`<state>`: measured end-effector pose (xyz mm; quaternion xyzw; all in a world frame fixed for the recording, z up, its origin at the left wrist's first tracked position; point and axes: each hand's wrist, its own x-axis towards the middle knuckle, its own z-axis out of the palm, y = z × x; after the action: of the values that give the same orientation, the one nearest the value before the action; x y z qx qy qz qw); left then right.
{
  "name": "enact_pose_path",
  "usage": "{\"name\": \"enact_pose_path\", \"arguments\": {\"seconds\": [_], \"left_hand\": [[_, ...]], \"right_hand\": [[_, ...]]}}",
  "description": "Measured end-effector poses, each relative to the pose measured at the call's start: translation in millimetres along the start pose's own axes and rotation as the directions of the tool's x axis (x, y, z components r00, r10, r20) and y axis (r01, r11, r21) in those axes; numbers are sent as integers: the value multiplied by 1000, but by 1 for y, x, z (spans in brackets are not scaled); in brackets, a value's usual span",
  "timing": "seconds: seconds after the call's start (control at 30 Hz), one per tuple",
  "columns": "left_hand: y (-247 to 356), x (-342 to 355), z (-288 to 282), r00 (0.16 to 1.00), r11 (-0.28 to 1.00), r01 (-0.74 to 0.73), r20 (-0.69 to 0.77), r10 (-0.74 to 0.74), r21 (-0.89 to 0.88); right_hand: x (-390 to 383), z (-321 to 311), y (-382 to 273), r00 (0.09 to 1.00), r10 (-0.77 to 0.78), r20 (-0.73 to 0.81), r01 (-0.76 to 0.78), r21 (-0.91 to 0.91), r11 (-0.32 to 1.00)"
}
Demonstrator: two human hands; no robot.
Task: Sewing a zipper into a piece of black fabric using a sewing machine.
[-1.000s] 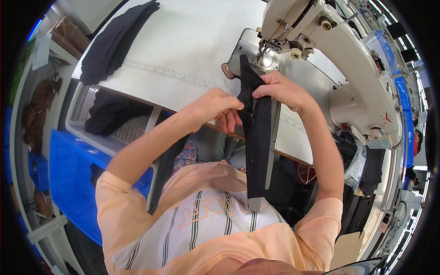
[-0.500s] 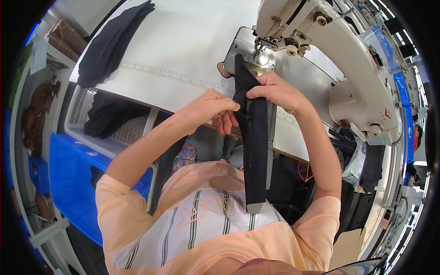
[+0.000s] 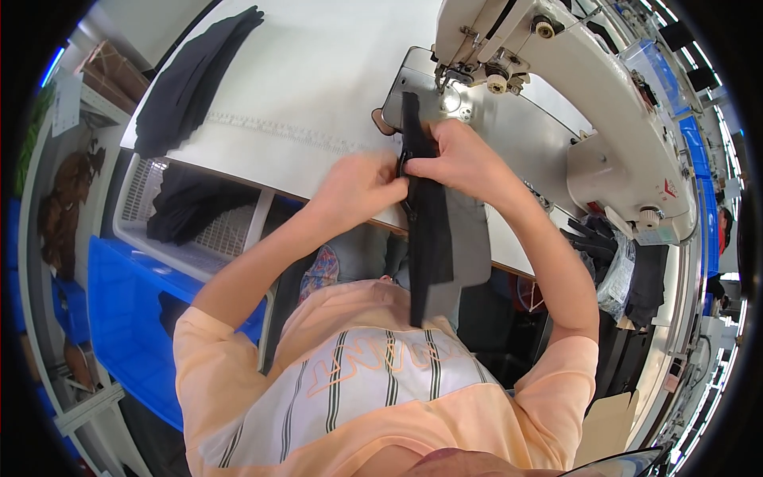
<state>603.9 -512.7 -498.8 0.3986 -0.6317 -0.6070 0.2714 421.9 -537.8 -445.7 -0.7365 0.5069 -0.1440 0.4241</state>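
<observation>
A long strip of black fabric (image 3: 430, 230) with a zipper hangs down over the table's front edge, in front of my body. Its narrow upper end lies by the metal needle plate, left of the presser foot. My right hand (image 3: 467, 163) grips the strip, thumb pressed across it. At the strip's left edge, my left hand (image 3: 362, 184) is closed, its fingers pinching the fabric near the zipper; it is slightly blurred. A grey piece (image 3: 470, 242) attached to the strip shows along its right side. The sewing machine (image 3: 588, 87) stands just beyond my right hand.
Dark fabric pieces (image 3: 191, 83) lie stacked at the table's (image 3: 318, 71) left. Below them are a white basket (image 3: 131, 215) with dark cloth and a blue bin (image 3: 135, 318). At the right hang dark strips and a clear plastic bag (image 3: 618, 278).
The strip has swung and turned, so its grey piece now shows at the right and its lower end is higher. My right hand has moved slightly left, and both hands are closer together.
</observation>
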Motion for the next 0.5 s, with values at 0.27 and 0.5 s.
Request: {"name": "enact_pose_path", "arguments": {"seconds": [0.27,0.5], "left_hand": [[19,20,-4,938,874,-44,-281,203,483],[42,14,-11,972,861,-1,-201,120,509]], "right_hand": [[-1,-13,5,971,-53,-233,-34,-353,935],[4,-28,17,992,97,86,-106,113,988]]}}
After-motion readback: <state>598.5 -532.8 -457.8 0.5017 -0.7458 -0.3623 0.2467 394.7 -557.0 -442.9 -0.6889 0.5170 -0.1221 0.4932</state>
